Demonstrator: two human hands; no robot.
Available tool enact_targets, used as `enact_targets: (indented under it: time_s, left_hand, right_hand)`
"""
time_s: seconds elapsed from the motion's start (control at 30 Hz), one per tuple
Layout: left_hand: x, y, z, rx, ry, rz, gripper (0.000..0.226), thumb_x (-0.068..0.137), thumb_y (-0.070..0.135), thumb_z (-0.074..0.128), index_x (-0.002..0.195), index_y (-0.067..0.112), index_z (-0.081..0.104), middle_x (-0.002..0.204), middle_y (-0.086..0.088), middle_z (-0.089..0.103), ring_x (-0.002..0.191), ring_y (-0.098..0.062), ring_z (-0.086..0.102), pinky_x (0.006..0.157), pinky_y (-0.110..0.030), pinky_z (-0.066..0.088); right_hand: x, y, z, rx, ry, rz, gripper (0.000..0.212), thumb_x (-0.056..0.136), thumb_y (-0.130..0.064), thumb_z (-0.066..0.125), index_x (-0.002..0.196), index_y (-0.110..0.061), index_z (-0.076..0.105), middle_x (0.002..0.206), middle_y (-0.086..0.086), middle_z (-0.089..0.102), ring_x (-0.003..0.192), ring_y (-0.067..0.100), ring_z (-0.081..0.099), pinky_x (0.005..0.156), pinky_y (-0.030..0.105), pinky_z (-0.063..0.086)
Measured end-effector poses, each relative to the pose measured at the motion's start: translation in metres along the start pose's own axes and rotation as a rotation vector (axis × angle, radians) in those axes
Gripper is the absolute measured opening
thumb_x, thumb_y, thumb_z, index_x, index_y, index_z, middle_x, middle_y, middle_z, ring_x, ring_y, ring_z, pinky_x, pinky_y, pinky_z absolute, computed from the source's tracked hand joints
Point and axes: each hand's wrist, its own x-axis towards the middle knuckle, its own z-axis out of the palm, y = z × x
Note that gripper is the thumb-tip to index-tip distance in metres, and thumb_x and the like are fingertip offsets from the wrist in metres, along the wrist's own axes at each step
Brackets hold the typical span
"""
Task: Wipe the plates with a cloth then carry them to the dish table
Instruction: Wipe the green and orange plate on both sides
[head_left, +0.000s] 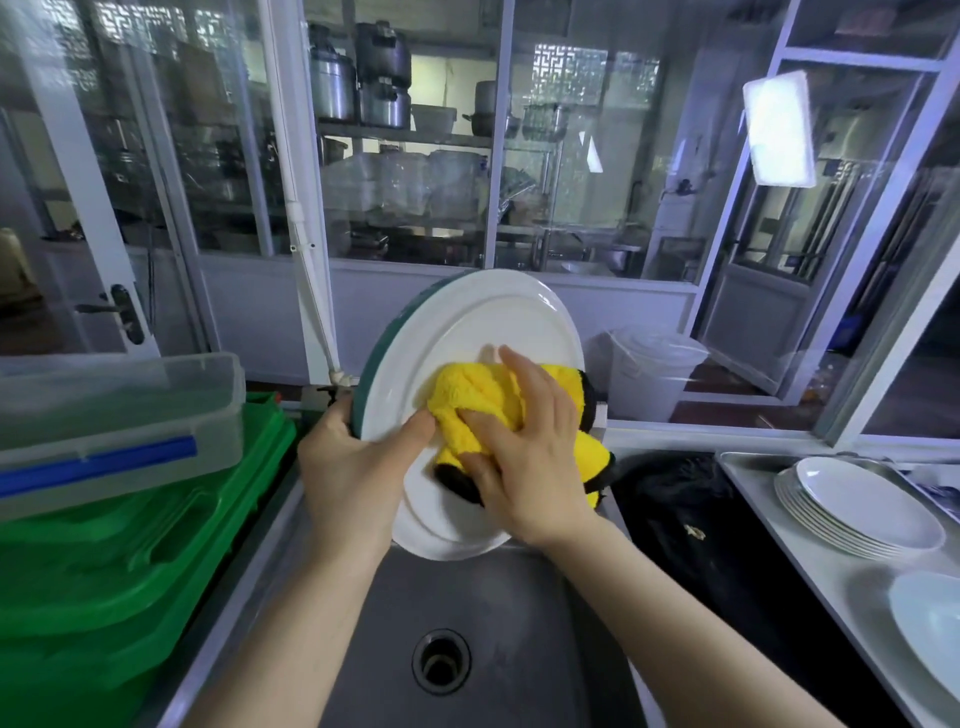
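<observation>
Gripping the tilted white plate (483, 322) by its lower-left rim, the left hand (348, 467) holds it above the sink (467, 613), while the right hand (524, 457) presses a bunched yellow cloth (467, 400) against its face, fingers (511, 364) curled into it. More plates (857, 514) sit stacked on the desk (810, 577) at right.

White green-rimmed plate (470, 332) tilted above sink, yellow cloth (470, 400) against its face

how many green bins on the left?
2 at least: green bins nested left of the sink, under a clear lidded box. More may be hidden in the stack.
</observation>
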Motion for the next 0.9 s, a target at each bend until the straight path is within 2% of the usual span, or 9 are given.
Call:
enact_targets:
  time_s: [0.07, 0.13, 0.17, 0.37, 0.5, 0.6, 0.7, 0.8, 0.9]
  left_hand:
    - [-0.002, 0.000, 0.000, 0.013, -0.026, 0.001, 0.030, 0.050, 0.033, 0.080, 0.077, 0.042, 0.071, 0.077, 0.012, 0.075, 0.070, -0.009, 0.072, 0.057, -0.026, 0.054]
    - [-0.005, -0.001, 0.001, 0.023, -0.029, 0.004, 0.032, 0.047, 0.040, 0.080, 0.077, 0.042, 0.071, 0.076, 0.013, 0.074, 0.070, -0.009, 0.072, 0.061, -0.030, 0.056]
    - [-0.006, -0.002, 0.002, 0.026, -0.019, 0.003, 0.033, 0.045, 0.042, 0.080, 0.077, 0.042, 0.071, 0.076, 0.013, 0.074, 0.070, -0.010, 0.072, 0.062, -0.032, 0.057]
    - [-0.008, 0.000, 0.006, -0.075, 0.086, -0.060, 0.026, 0.053, 0.029, 0.082, 0.078, 0.028, 0.073, 0.079, 0.004, 0.076, 0.073, -0.018, 0.073, 0.064, -0.033, 0.057]
    - [-0.006, 0.005, 0.004, -0.112, 0.144, -0.090, 0.020, 0.069, 0.011, 0.082, 0.077, 0.021, 0.067, 0.071, 0.011, 0.074, 0.065, -0.009, 0.071, 0.055, -0.025, 0.053]
    - [-0.009, 0.012, 0.001, -0.117, 0.130, -0.064, 0.020, 0.071, 0.011, 0.081, 0.079, 0.021, 0.066, 0.070, 0.013, 0.073, 0.063, -0.005, 0.069, 0.051, -0.020, 0.052]
    - [-0.012, 0.016, -0.001, -0.106, 0.090, -0.030, 0.022, 0.070, 0.010, 0.082, 0.077, 0.022, 0.066, 0.071, 0.012, 0.073, 0.063, -0.005, 0.069, 0.053, -0.021, 0.054]
    - [-0.017, 0.017, -0.002, -0.093, 0.056, -0.030, 0.027, 0.060, 0.018, 0.084, 0.079, 0.022, 0.065, 0.072, 0.010, 0.073, 0.064, -0.007, 0.069, 0.053, -0.023, 0.053]
    - [-0.023, 0.015, -0.001, -0.109, 0.053, -0.035, 0.026, 0.057, 0.023, 0.081, 0.078, 0.025, 0.066, 0.076, 0.008, 0.074, 0.068, -0.010, 0.071, 0.055, -0.025, 0.055]
  right_hand:
    - [0.012, 0.009, -0.006, 0.001, 0.050, 0.212, 0.039, 0.081, -0.023, 0.058, 0.118, -0.016, 0.067, 0.144, 0.026, 0.037, 0.129, 0.044, 0.036, 0.103, 0.051, 0.027]
    - [0.024, 0.016, -0.013, 0.051, 0.085, 0.484, 0.049, 0.083, -0.025, 0.051, 0.131, -0.019, 0.058, 0.148, 0.022, 0.031, 0.133, 0.040, 0.031, 0.108, 0.047, 0.023]
    - [0.026, 0.015, -0.015, 0.055, 0.082, 0.530, 0.050, 0.085, -0.029, 0.048, 0.134, -0.020, 0.056, 0.147, 0.020, 0.032, 0.132, 0.039, 0.031, 0.108, 0.046, 0.022]
    - [-0.018, -0.013, -0.007, 0.031, -0.121, 0.079, 0.048, 0.092, -0.050, 0.043, 0.117, -0.016, 0.066, 0.131, 0.022, 0.048, 0.113, 0.037, 0.045, 0.093, 0.045, 0.034]
    - [-0.042, 0.003, -0.002, -0.032, -0.119, 0.070, 0.035, 0.084, -0.032, 0.053, 0.109, -0.015, 0.071, 0.122, 0.023, 0.056, 0.103, 0.035, 0.048, 0.086, 0.045, 0.042]
    - [-0.047, 0.020, 0.001, -0.006, -0.093, 0.310, 0.040, 0.084, -0.019, 0.058, 0.123, -0.011, 0.064, 0.124, 0.025, 0.051, 0.105, 0.043, 0.050, 0.088, 0.050, 0.046]
    - [-0.033, 0.038, 0.000, 0.064, -0.089, 0.511, 0.046, 0.092, -0.016, 0.053, 0.138, -0.016, 0.049, 0.135, 0.019, 0.038, 0.119, 0.037, 0.036, 0.098, 0.044, 0.038]
    - [-0.008, 0.059, -0.007, 0.229, 0.014, 0.733, 0.045, 0.098, -0.027, 0.046, 0.143, -0.023, 0.040, 0.135, 0.011, 0.032, 0.113, 0.016, 0.032, 0.100, 0.027, 0.026]
    - [-0.002, 0.070, -0.014, 0.436, 0.038, 0.928, 0.040, 0.097, -0.046, 0.035, 0.127, -0.024, 0.049, 0.114, 0.003, 0.046, 0.094, 0.013, 0.037, 0.089, 0.030, 0.030]
